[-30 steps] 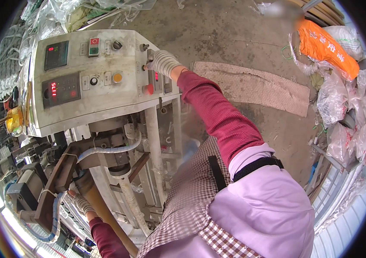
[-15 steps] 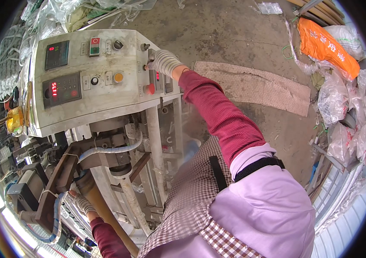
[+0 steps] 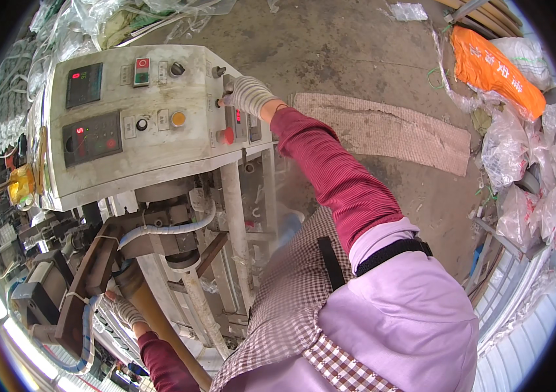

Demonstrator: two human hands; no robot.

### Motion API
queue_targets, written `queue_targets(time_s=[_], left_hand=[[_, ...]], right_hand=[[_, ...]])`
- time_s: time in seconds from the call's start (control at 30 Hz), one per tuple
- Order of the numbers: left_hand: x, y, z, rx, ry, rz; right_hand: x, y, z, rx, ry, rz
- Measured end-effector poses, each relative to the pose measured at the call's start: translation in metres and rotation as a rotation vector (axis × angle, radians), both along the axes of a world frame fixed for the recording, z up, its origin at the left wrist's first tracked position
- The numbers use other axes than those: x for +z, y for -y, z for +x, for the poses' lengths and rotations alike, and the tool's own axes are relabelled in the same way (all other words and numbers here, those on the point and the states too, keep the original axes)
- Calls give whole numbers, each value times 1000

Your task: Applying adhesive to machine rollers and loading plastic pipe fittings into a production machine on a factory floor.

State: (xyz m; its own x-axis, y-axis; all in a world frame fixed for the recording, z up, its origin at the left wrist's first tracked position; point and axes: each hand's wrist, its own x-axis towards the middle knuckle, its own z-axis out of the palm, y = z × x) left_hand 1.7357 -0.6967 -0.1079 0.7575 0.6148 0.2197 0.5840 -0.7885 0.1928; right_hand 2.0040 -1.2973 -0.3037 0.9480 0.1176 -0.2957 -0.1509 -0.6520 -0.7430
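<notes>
My right hand (image 3: 250, 95), in a grey-and-white striped glove with bare fingertips, reaches across to the right face of a pale metal control box (image 3: 153, 153). Its fingers are bent, with the fingertips at a small control knob (image 3: 218, 103). Just below sit a red push button (image 3: 226, 136) and a small red-lit display (image 3: 238, 115). Low on the left, my left hand (image 3: 124, 310), in a similar glove, is beside a brown cylinder (image 3: 150, 304) and the machine's frame. Its fingertips are partly hidden, so their grip cannot be made out.
The box front carries two dark displays (image 3: 93, 138), a yellow button (image 3: 178, 118) and a black selector (image 3: 177, 68). A brown steel arm (image 3: 85, 281) and a wrapped hose (image 3: 167, 228) lie below. A ribbed mat (image 3: 382, 134) covers floor at right, near an orange sack (image 3: 497, 72) and clear bags (image 3: 506, 150).
The red digits on the lower front display have changed, with fewer lit now. Both hands stay almost where they were.
</notes>
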Motion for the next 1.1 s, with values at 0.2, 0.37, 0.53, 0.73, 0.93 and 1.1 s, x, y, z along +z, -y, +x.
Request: queue_targets(time_s=[0.2,0.37,0.53,0.73,0.93,1.1], left_hand=[[11,35,7,53,-45,-85],[19,61,12,114,-73,-72],[14,54,5,100,-26,-106],[8,45,9,54,87,-239],[-3,-16,2,20,43,-131],[7,15,5,56,33,-249]], right_hand=[[3,4,-2,1,-27,24],[10,15,-13,-81,-22,164],[-3,37,-30,-539,53,501],[-55,73,-92,-926,285,396],[-125,65,-167,-910,-37,396],[-110,52,-179,-919,-140,492]])
